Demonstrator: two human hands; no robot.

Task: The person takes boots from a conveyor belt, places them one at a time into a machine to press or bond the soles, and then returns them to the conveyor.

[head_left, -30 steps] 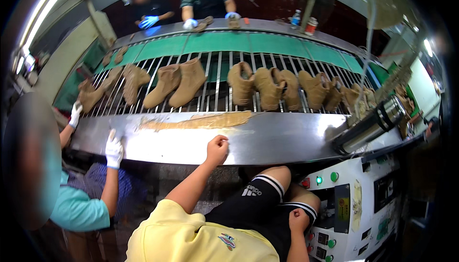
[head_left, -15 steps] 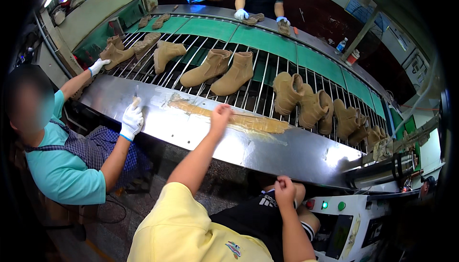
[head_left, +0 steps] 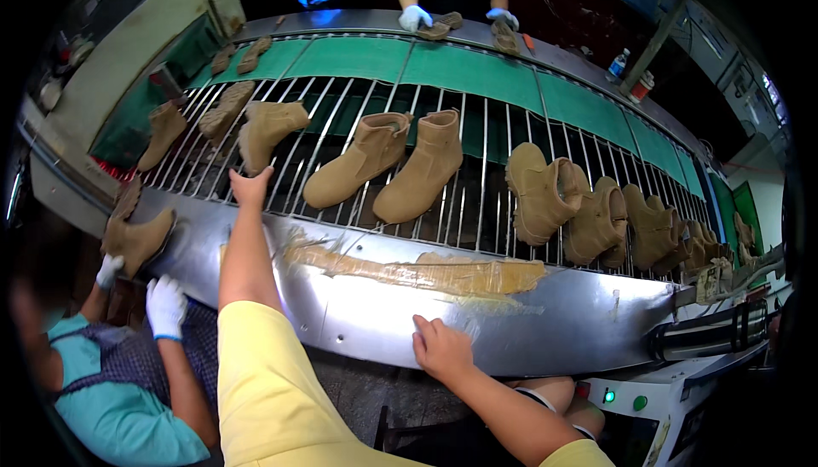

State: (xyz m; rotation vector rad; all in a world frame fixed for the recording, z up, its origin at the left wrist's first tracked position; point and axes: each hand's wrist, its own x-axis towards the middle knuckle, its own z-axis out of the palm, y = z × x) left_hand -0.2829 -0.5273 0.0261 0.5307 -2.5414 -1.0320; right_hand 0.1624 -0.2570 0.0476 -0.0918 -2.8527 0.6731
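Observation:
My left hand [head_left: 250, 186] is stretched over the steel ledge to the rod conveyor. Its fingers and thumb close round the near end of a tan ankle boot [head_left: 271, 129] lying tipped on the rods, sole to the left. My right hand [head_left: 445, 348] hovers over the front of the ledge [head_left: 366, 326], forefinger out, the other fingers loosely bent, holding nothing. A pair of tan boots [head_left: 362, 160] [head_left: 423, 169] lies between my hands, farther back on the rods. Brown tape [head_left: 409, 273] covers part of the ledge.
More tan boots [head_left: 538, 194] crowd the conveyor's right end; soles [head_left: 226, 113] lie left. At the left a gloved co-worker holds a boot [head_left: 141, 241]. Another gloved person [head_left: 415, 18] handles soles beyond the green belt [head_left: 358, 56]. A control box [head_left: 626, 400] with green buttons stands right.
My left hand has reached forward and left, closing on the tipped boot. My right hand has risen over the ledge. The left co-worker has brought a boot off the rods toward themselves.

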